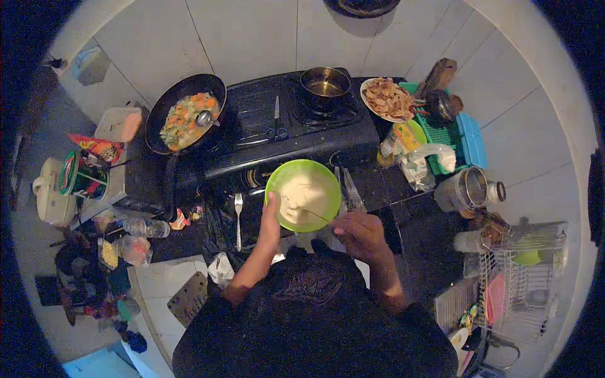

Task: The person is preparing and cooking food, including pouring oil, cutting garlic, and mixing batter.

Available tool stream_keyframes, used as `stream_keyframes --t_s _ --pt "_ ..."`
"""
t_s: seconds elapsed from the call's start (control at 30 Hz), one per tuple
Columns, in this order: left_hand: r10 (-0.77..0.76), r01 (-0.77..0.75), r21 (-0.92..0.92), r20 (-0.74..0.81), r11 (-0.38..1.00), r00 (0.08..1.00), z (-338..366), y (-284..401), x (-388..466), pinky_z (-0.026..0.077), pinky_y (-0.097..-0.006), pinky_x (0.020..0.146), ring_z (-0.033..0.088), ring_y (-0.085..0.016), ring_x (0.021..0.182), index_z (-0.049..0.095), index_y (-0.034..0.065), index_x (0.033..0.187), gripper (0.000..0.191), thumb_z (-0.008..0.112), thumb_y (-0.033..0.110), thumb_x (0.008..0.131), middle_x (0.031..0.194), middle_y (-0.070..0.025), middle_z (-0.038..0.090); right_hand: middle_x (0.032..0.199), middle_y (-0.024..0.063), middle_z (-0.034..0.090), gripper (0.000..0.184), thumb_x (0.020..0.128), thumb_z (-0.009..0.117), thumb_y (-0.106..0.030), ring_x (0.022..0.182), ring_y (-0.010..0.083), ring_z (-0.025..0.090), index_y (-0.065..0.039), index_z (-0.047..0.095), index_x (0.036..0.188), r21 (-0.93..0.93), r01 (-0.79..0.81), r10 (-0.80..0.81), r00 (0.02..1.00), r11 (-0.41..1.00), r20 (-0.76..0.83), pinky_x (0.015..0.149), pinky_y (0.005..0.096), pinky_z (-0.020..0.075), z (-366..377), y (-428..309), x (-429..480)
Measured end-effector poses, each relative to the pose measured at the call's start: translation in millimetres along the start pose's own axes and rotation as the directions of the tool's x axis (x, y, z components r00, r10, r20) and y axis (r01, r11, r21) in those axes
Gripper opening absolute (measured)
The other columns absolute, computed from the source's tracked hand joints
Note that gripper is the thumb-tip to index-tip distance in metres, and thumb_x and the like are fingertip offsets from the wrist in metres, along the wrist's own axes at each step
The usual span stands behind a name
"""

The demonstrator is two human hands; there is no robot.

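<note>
A lime-green bowl with a pale, cream-coloured mixture is in front of my chest, near the stove's front edge. My left hand grips the bowl's left side, thumb at the rim. In my right hand is the handle of a thin metal utensil; its far end dips into the mixture, so its kind cannot be told. A fork lies on the dark surface left of the bowl. Scissors rest on the stove top behind it.
A wok of diced vegetables with a ladle stands at the left of the stove, a small pot at its right. Further right are a plate of brown pieces, a green basket, jars and a dish rack. A plastic bottle lies left.
</note>
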State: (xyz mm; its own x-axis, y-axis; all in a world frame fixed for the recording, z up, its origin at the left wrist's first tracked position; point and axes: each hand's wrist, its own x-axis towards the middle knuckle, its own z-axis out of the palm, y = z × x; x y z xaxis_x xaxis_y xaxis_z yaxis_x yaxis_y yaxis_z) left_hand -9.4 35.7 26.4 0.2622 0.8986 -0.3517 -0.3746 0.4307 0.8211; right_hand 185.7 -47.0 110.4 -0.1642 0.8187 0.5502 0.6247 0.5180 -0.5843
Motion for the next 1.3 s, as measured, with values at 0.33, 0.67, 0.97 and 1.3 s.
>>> stream_keyframes --t_s 0.33,0.67,0.97,1.3 --pt "0.015 -0.017 -0.032 -0.066 0.999 0.998 15 -13 1 0.036 -0.0331 0.099 0.049 -0.022 0.115 0.037 0.0002 0.131 0.058 0.035 0.047 0.096 0.125 -0.0134 0.049 0.076 0.0112 0.065 0.008 0.081 0.062 -0.010 0.062 0.0270 0.063 -0.006 0.063 0.088 -0.071 0.007 -0.019 0.985 0.997 -0.169 0.056 0.0348 0.0499 8 35 7" --pt "0.104 -0.105 0.001 -0.148 0.995 0.984 10 -21 -6 0.039 -0.0377 0.098 0.052 -0.026 0.113 0.036 0.0004 0.132 0.066 0.039 0.053 0.092 0.126 -0.0150 0.049 0.072 0.0119 0.062 0.011 0.087 0.055 -0.009 0.057 0.0233 0.059 -0.003 0.063 0.086 -0.068 -0.164 0.136 0.944 0.984 -0.301 0.052 0.0324 0.0466 9 34 21" --pt "0.101 -0.107 -0.028 -0.165 0.994 0.981 1 -20 -8 0.042 -0.0372 0.095 0.053 -0.026 0.111 0.036 0.0020 0.132 0.063 0.038 0.052 0.093 0.125 -0.0150 0.051 0.069 0.0108 0.062 0.012 0.087 0.055 -0.011 0.059 0.0242 0.062 -0.003 0.065 0.086 0.186 -0.173 0.177 0.984 0.967 -0.003 0.055 0.0320 0.0482 6 20 16" --pt "0.093 -0.097 -0.025 -0.135 0.995 0.987 19 -10 -12 0.042 -0.0371 0.096 0.052 -0.026 0.112 0.036 0.0014 0.132 0.065 0.038 0.052 0.092 0.125 -0.0149 0.050 0.078 0.0128 0.064 0.006 0.082 0.059 -0.006 0.066 0.0273 0.064 -0.005 0.061 0.087 -0.024 -0.103 0.098 0.981 0.994 -0.167 0.058 0.0357 0.0502 6 32 14"
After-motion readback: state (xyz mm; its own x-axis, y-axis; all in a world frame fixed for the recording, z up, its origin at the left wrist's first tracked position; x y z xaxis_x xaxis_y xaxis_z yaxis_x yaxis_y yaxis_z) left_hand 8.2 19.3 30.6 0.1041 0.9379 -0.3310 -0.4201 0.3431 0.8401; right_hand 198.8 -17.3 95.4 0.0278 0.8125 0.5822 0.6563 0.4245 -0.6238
